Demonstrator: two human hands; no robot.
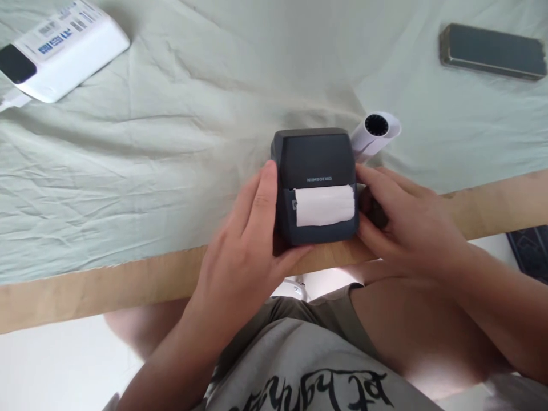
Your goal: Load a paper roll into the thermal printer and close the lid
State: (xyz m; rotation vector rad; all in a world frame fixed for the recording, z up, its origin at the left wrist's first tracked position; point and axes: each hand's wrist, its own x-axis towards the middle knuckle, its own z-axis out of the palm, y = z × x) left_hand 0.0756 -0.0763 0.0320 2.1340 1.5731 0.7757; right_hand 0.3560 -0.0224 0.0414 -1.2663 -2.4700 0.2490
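A dark label printer (317, 155) marked NIIMBOT sits between my two hands near the front edge of the table. White paper (325, 206) with an uneven lower edge sticks out of its slot and lies against its front. My left hand (246, 245) grips the printer's left side, fingers along the side and thumb under the lower edge. On the opposite side, my right hand (406, 217) holds the printer with curled fingers; part of those fingers is in shadow. Just behind the right hand lies a white paper roll with a black core (377, 127), close to the printer's upper right corner.
A white device with a printed label and a dark panel (81, 54) lies at the upper left, a white cable at its end. At the upper right is a dark rectangular case (492, 51). Wrinkled pale green cloth (171, 114) covers the table, whose wooden edge (107, 285) shows in front.
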